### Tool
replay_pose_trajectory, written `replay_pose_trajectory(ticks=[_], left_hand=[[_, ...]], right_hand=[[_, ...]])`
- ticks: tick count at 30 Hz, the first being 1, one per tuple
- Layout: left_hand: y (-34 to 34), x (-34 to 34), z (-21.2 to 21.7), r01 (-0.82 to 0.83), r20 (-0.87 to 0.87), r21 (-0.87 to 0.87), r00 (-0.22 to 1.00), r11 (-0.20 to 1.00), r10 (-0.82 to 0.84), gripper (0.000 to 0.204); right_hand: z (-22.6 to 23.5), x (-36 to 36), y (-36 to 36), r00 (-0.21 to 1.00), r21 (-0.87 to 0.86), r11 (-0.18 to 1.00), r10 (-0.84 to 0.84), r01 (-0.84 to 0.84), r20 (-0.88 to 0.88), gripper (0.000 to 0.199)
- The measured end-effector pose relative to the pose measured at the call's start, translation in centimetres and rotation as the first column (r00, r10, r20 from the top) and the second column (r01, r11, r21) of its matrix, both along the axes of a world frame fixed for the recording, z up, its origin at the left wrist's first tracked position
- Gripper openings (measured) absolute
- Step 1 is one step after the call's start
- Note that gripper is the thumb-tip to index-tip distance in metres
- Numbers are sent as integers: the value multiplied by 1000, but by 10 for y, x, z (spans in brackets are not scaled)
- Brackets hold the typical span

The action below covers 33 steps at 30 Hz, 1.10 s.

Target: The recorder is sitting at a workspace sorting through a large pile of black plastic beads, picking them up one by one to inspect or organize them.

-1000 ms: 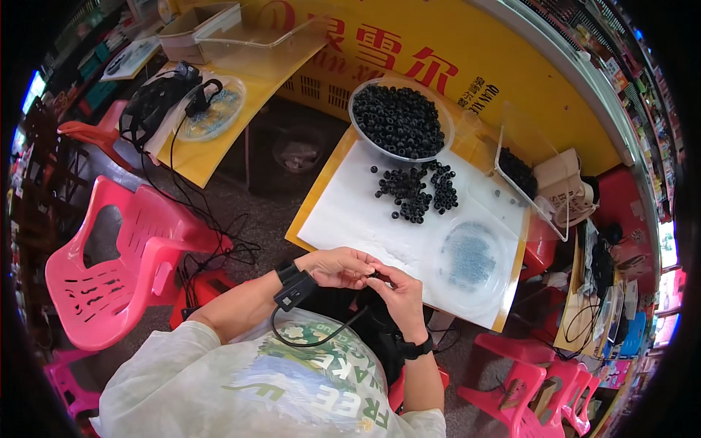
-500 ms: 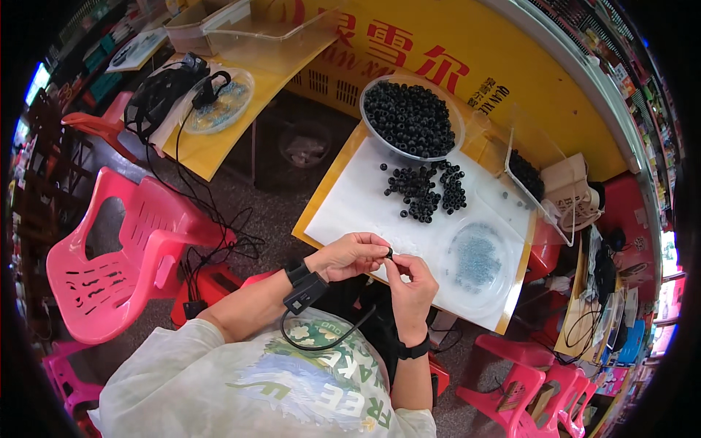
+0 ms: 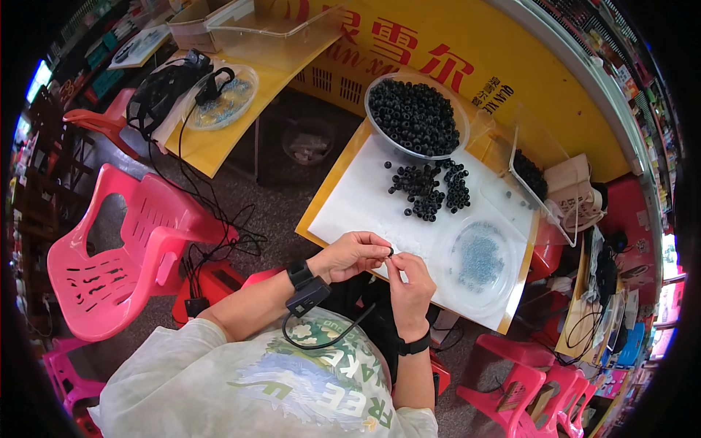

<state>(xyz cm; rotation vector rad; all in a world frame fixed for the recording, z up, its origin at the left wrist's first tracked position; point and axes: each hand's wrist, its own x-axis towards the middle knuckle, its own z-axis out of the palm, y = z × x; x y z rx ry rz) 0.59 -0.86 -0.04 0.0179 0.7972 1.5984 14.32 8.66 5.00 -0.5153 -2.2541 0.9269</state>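
Observation:
Between the thumb and forefinger of my left hand (image 3: 352, 255) is a small black ring-shaped piece (image 3: 390, 252). My right hand (image 3: 411, 286) is closed in a pinch right beside it, fingertips at the piece. Whatever the right fingertips hold is too small to make out. Both hands are over the near edge of a white board (image 3: 350, 197). Farther up the board lies a loose pile of similar black pieces (image 3: 422, 191), below a round clear bowl (image 3: 458, 150) heaped with more. To the right, a clear round tray (image 3: 504, 299) has tiny pale-blue bits (image 3: 478, 259) in it.
A clear bin (image 3: 573, 212) with black pieces stands right of the board. At left are a pink chair (image 3: 95, 270), dangling black cables (image 3: 208, 197) and a yellow table (image 3: 196, 155) with a black bag (image 3: 157, 102). Pink stools (image 3: 511, 390) stand lower right.
My right fingers have shifted slightly at the black piece, the pinch now tighter. My left hand stays nearly in place. The whole view has moved a little.

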Motion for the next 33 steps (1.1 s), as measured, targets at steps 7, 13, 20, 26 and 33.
replay_pose_trajectory(ticks=[7, 13, 20, 26, 33], left_hand=[[-2, -5, -4, 84, 36, -59, 996, 995, -82, 14], [-4, -8, -7, 152, 21, 9, 988, 988, -152, 14], [-4, -16, -11, 381, 19, 132, 922, 915, -387, 29], [-6, -18, -8, 444, -21, 146, 895, 884, -446, 37], [-4, -13, -12, 384, 28, 80, 922, 920, -387, 33]], right_hand=[[-14, 3, 7, 992, 268, 956, 128, -118, -19, 14], [-5, 8, 12, 988, -310, 947, 123, -87, 98, 20], [10, 12, 20, 939, -426, 881, 300, -206, 167, 28], [5, 16, 13, 940, -423, 879, 306, -219, 149, 24], [9, 14, 26, 924, -532, 823, 339, -200, 177, 26]])
